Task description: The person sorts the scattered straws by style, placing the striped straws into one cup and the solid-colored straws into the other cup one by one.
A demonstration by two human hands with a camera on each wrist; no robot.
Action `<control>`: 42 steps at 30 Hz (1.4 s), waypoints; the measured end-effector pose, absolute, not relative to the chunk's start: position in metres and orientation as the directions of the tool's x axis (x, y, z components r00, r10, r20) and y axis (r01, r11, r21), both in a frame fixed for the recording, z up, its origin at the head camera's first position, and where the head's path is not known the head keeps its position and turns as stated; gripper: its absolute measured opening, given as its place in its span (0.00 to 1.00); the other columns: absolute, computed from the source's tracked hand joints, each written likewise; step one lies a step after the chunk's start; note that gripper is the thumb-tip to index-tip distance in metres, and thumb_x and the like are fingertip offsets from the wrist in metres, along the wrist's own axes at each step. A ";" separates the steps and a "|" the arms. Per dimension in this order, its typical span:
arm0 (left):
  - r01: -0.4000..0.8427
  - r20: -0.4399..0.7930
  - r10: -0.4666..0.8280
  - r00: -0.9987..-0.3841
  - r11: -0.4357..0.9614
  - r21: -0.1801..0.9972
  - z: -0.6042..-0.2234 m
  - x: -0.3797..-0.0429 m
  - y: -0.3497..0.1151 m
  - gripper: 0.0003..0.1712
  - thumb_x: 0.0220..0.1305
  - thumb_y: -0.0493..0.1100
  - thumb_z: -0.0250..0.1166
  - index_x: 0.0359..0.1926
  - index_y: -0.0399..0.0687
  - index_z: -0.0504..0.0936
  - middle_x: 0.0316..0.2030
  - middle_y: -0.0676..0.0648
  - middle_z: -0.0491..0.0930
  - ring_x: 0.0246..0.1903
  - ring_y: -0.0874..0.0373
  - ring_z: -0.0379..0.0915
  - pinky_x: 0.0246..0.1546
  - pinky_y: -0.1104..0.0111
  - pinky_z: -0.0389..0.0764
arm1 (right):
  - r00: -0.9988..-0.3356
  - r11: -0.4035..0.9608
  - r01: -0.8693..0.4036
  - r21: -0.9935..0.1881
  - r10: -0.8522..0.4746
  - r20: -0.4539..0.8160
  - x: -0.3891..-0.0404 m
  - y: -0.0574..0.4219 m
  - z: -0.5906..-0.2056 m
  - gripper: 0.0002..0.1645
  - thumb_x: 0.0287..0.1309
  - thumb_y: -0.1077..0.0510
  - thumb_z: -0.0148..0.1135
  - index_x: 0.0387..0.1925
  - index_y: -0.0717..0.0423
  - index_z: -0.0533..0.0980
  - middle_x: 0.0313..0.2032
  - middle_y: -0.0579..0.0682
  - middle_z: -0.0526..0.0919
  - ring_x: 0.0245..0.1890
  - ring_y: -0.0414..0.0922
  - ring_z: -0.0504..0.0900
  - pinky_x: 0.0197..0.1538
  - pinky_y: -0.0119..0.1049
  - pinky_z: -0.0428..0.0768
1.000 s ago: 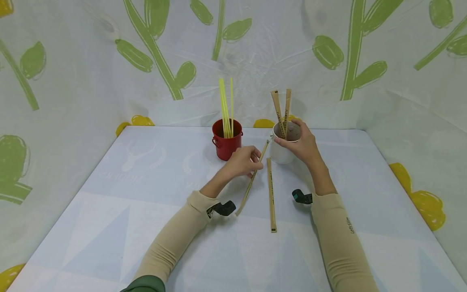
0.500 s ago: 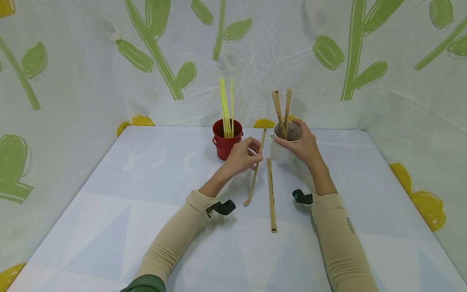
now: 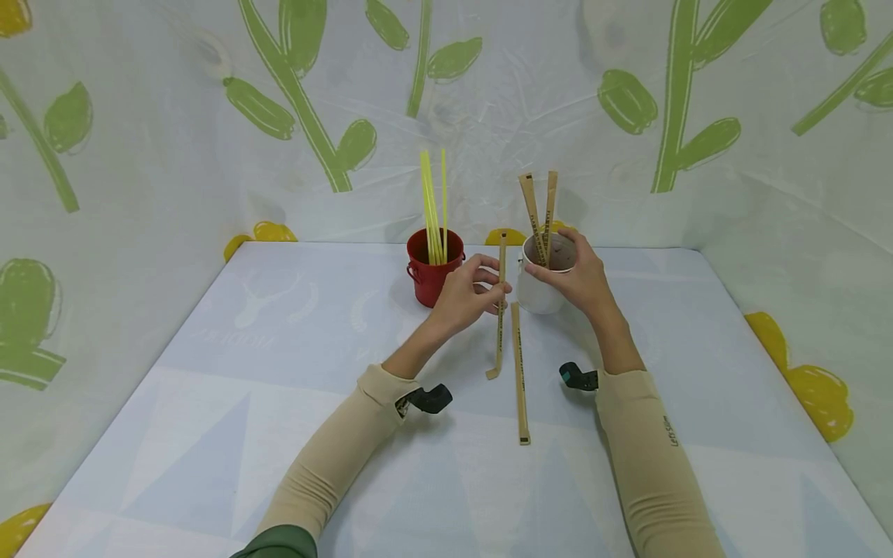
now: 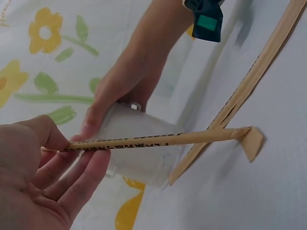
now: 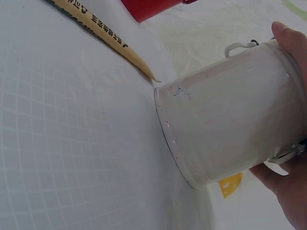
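Observation:
My left hand pinches a paper-wrapped straw between thumb and fingers, beside the white bucket. The brown wrapper carries dark print, and its lower end is bent over like a small flap. My right hand grips the white bucket by its rim, thumb at the front and fingers on the far side. Two wrapped straws stand in that bucket, leaning apart at the top. Another wrapped straw lies on the table just below the bucket, pointing toward me.
Left of the white bucket stands a red bucket holding several yellow sticks. Both buckets are near the back edge of the pale patterned table. A leaf-printed sheet hangs behind it.
My left hand has lifted the wrapped straw and brought it slightly right and away from me, turning it from slanted to nearly upright. The right hand stays on the white bucket.

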State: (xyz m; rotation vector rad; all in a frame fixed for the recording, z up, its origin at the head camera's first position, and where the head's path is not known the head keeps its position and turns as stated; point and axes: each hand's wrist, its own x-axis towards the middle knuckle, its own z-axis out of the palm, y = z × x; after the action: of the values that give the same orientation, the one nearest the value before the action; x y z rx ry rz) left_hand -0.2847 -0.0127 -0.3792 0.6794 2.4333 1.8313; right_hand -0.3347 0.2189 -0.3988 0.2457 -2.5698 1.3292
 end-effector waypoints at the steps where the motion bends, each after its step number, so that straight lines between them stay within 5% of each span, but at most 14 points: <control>1: 0.340 0.252 0.353 -0.901 0.213 0.916 -0.379 -0.285 -0.012 0.18 0.67 0.35 0.60 0.56 0.41 0.71 0.44 0.39 0.86 0.35 0.52 0.86 0.33 0.66 0.87 | -0.958 0.573 -0.255 -0.779 -0.040 0.285 -0.335 0.219 -0.399 0.60 0.44 0.35 0.75 0.72 0.52 0.57 0.72 0.55 0.63 0.71 0.55 0.62 0.69 0.63 0.64; 10: 0.432 0.358 0.316 -0.878 0.205 0.878 -0.377 -0.284 -0.010 0.18 0.68 0.37 0.62 0.57 0.40 0.75 0.46 0.38 0.86 0.37 0.47 0.86 0.37 0.66 0.87 | -0.955 0.571 -0.265 -0.777 -0.045 0.292 -0.335 0.219 -0.398 0.59 0.44 0.36 0.75 0.72 0.53 0.57 0.72 0.55 0.63 0.71 0.55 0.63 0.68 0.63 0.65; 19: 0.471 0.411 0.270 -0.871 0.215 0.856 -0.372 -0.285 -0.003 0.17 0.66 0.38 0.64 0.55 0.42 0.79 0.46 0.42 0.85 0.36 0.54 0.85 0.37 0.71 0.86 | -0.956 0.557 -0.263 -0.788 -0.040 0.291 -0.333 0.221 -0.395 0.59 0.44 0.37 0.76 0.72 0.54 0.58 0.71 0.56 0.64 0.69 0.56 0.65 0.66 0.63 0.67; 42: 0.573 0.518 0.271 -0.811 0.189 0.798 -0.325 -0.296 0.016 0.19 0.68 0.37 0.61 0.58 0.39 0.75 0.46 0.39 0.84 0.40 0.49 0.85 0.37 0.69 0.86 | -0.957 0.553 -0.264 -0.790 -0.050 0.285 -0.333 0.220 -0.396 0.58 0.45 0.37 0.75 0.72 0.52 0.58 0.72 0.54 0.63 0.71 0.53 0.61 0.69 0.63 0.63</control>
State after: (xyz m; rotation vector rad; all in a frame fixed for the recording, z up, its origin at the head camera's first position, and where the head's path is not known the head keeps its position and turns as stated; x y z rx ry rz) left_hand -0.2959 0.0163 -0.3251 0.9540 2.6096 1.9683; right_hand -0.3332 0.2197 -0.3961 0.2639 -2.5598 1.3602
